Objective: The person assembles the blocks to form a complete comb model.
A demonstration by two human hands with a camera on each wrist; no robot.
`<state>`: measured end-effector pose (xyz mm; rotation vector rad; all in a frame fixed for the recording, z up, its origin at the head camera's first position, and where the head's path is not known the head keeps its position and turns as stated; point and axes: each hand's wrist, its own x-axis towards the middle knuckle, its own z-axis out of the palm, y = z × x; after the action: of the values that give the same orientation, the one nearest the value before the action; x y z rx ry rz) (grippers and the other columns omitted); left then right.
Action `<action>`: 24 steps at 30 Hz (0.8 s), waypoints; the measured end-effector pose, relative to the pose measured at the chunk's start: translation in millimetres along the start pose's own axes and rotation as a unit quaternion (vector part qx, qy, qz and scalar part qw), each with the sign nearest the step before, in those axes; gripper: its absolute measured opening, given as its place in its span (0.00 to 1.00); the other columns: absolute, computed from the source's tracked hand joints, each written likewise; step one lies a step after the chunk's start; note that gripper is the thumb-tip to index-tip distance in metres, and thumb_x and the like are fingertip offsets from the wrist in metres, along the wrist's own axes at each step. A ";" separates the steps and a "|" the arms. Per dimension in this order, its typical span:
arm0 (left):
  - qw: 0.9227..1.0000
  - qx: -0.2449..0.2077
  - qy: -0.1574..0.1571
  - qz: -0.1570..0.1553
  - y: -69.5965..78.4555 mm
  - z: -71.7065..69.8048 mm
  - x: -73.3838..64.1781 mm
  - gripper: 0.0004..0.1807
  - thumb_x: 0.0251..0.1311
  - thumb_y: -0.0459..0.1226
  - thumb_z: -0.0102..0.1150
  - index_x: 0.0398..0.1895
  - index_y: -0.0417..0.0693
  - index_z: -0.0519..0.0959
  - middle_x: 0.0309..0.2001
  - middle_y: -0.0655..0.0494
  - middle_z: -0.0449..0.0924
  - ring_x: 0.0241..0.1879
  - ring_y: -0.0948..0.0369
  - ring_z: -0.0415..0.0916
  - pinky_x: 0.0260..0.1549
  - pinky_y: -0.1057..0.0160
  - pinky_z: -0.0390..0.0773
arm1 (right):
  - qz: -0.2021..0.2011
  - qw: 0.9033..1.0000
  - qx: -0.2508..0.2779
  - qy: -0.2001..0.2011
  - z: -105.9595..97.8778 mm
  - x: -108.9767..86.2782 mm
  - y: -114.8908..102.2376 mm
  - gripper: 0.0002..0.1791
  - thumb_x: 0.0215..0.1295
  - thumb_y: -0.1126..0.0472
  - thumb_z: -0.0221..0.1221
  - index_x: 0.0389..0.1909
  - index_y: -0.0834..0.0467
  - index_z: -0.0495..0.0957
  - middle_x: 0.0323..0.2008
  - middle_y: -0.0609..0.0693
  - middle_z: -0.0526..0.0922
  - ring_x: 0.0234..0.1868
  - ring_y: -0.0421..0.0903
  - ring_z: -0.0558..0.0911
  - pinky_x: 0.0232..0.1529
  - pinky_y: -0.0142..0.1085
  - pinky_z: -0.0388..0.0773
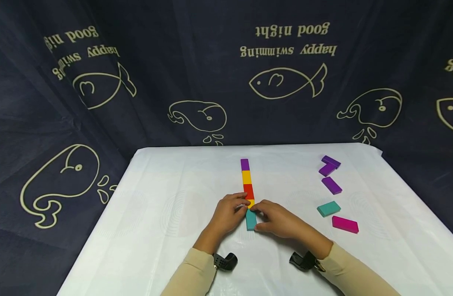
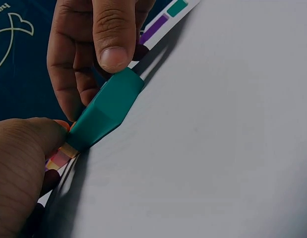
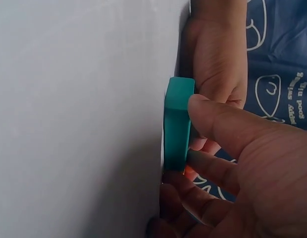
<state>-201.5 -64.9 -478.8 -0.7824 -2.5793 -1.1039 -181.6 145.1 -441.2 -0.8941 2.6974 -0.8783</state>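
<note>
A straight row of coloured blocks runs toward me in the head view: a purple block (image 1: 245,165) at the far end, a yellow block (image 1: 246,177), a red block (image 1: 248,190), a second, partly covered yellow block (image 1: 252,202) and a teal block (image 1: 251,220) nearest me. My right hand (image 1: 279,220) pinches the teal block, thumb by its near end and fingertips by its far end. From the left, my left hand (image 1: 229,213) grips about the nearer yellow block, with a fingertip over the red one. The left wrist view shows the left thumb (image 2: 46,133) beside the teal block's far end.
At the right of the white table (image 1: 145,197) lie loose blocks: several purple ones, including one nearer block (image 1: 331,185), a second teal block (image 1: 328,209) and a magenta block (image 1: 345,224). A dark printed curtain (image 1: 196,74) hangs behind the table.
</note>
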 end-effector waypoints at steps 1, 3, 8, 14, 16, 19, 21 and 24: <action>1.000 0.000 -0.001 -0.002 0.2 -0.1 0.1 0.10 0.63 0.33 0.61 0.45 0.45 0.87 0.58 0.52 0.80 0.55 0.51 0.77 0.56 0.51 0.74 | 0.002 1.000 0.002 0.001 -0.1 -0.1 -0.1 0.25 0.58 0.58 0.70 0.56 0.59 0.78 0.48 0.47 0.78 0.43 0.44 0.74 0.48 0.41 0.76; 1.000 0.002 -0.002 -0.005 0.4 -0.3 0.2 0.10 0.63 0.33 0.61 0.45 0.45 0.87 0.58 0.52 0.80 0.55 0.51 0.76 0.57 0.51 0.74 | 0.005 1.000 0.006 0.002 -0.2 0.0 0.4 0.26 0.57 0.57 0.71 0.56 0.60 0.78 0.48 0.48 0.78 0.44 0.44 0.74 0.49 0.42 0.76; 1.000 0.005 -0.004 -0.009 0.2 0.1 0.1 0.10 0.63 0.33 0.61 0.45 0.46 0.87 0.58 0.53 0.80 0.56 0.52 0.76 0.57 0.51 0.74 | 0.008 1.000 0.012 0.007 0.6 0.5 3.3 0.27 0.56 0.57 0.72 0.55 0.60 0.78 0.47 0.48 0.79 0.43 0.44 0.74 0.49 0.42 0.77; 1.000 0.006 -0.008 -0.012 0.1 0.3 -0.5 0.10 0.64 0.34 0.61 0.46 0.46 0.87 0.59 0.53 0.80 0.57 0.52 0.76 0.58 0.51 0.73 | 0.012 1.000 0.012 0.008 0.8 0.7 3.9 0.26 0.55 0.57 0.72 0.54 0.59 0.78 0.46 0.47 0.78 0.42 0.44 0.74 0.48 0.41 0.76; 1.000 0.007 -0.008 -0.010 0.1 0.3 -0.1 0.10 0.64 0.34 0.61 0.46 0.46 0.87 0.59 0.53 0.80 0.57 0.52 0.76 0.58 0.51 0.73 | 0.016 1.000 0.012 0.006 0.3 0.9 3.3 0.26 0.55 0.57 0.72 0.54 0.59 0.78 0.45 0.46 0.78 0.42 0.44 0.74 0.46 0.40 0.76; 1.000 0.005 -0.008 -0.009 0.4 0.1 0.3 0.10 0.64 0.34 0.62 0.46 0.45 0.87 0.59 0.53 0.80 0.57 0.51 0.76 0.58 0.51 0.73 | 0.023 1.000 0.015 0.005 -0.4 1.3 2.6 0.26 0.55 0.56 0.73 0.54 0.59 0.78 0.44 0.46 0.78 0.41 0.44 0.73 0.45 0.39 0.76; 1.000 0.002 -0.008 -0.012 0.6 -0.1 0.3 0.10 0.64 0.34 0.62 0.46 0.45 0.87 0.58 0.53 0.80 0.57 0.52 0.76 0.58 0.51 0.73 | 0.028 0.999 0.016 0.004 -0.7 1.4 2.0 0.27 0.55 0.56 0.73 0.54 0.59 0.78 0.44 0.46 0.78 0.41 0.44 0.74 0.45 0.39 0.76; 1.000 -0.002 -0.006 -0.015 0.5 0.0 0.1 0.10 0.64 0.34 0.62 0.46 0.46 0.87 0.58 0.53 0.80 0.56 0.52 0.76 0.58 0.51 0.73 | 0.029 0.999 0.017 0.004 -0.7 1.0 1.7 0.27 0.55 0.56 0.73 0.55 0.60 0.77 0.45 0.47 0.78 0.42 0.45 0.74 0.47 0.41 0.76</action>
<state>-201.2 -64.6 -478.5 -0.7558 -2.6088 -1.1175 -183.4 146.0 -441.6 -0.8021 2.6932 -0.9146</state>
